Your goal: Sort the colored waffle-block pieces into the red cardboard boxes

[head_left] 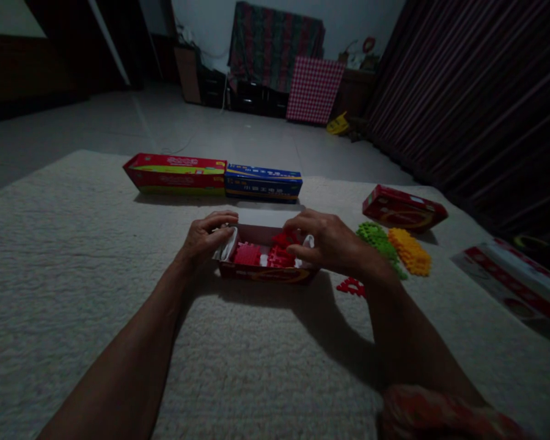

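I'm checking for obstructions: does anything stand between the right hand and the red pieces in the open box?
Nothing visible does. The right hand is over the box, with its fingertips right at the red pieces. The raised white flap stands along the far side, beyond the pieces.

Red pieces (pixel 247 253) — plastic, rug (pixel 266 342) — rough cloth

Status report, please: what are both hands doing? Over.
Left hand at left end of open box. Right hand at red pieces inside. Possible obstacle: loose red piece, on mat right of box.
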Action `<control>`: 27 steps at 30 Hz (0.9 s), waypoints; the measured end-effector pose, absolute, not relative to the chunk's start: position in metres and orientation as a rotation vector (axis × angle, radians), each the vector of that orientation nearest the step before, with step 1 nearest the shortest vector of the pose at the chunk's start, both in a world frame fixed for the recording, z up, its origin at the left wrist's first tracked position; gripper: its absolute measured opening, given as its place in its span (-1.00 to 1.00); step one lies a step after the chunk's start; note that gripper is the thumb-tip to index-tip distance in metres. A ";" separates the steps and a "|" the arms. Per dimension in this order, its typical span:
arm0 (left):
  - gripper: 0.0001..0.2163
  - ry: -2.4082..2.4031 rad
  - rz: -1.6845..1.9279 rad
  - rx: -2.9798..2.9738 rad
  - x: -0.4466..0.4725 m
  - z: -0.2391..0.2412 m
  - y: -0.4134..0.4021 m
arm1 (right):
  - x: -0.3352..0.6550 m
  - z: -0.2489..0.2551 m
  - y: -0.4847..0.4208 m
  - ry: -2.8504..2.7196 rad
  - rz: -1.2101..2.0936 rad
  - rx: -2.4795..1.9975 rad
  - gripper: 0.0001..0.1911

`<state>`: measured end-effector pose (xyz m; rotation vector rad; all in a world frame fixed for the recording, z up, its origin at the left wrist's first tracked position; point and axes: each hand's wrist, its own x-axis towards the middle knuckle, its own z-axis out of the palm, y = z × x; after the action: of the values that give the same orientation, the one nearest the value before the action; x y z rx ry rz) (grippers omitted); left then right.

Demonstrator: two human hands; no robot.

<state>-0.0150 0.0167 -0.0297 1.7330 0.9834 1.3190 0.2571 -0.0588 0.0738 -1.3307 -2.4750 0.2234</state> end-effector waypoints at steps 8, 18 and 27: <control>-0.81 0.999 1.295 1.776 -0.016 -0.029 0.018 | 0.247 0.061 -0.059 -2.569 0.312 -1.483 -0.80; -0.83 1.007 1.306 1.751 -0.014 -0.028 0.016 | 0.246 0.058 -0.057 -2.625 0.259 -1.592 -0.75; -0.82 0.998 1.307 1.761 -0.015 -0.029 0.017 | 0.262 0.068 -0.063 -2.481 0.191 -1.523 -0.81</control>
<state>-0.0154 0.0173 -0.0293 1.7606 0.9978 1.3066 0.2616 -0.0631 0.0684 -1.5229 -2.4811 0.1905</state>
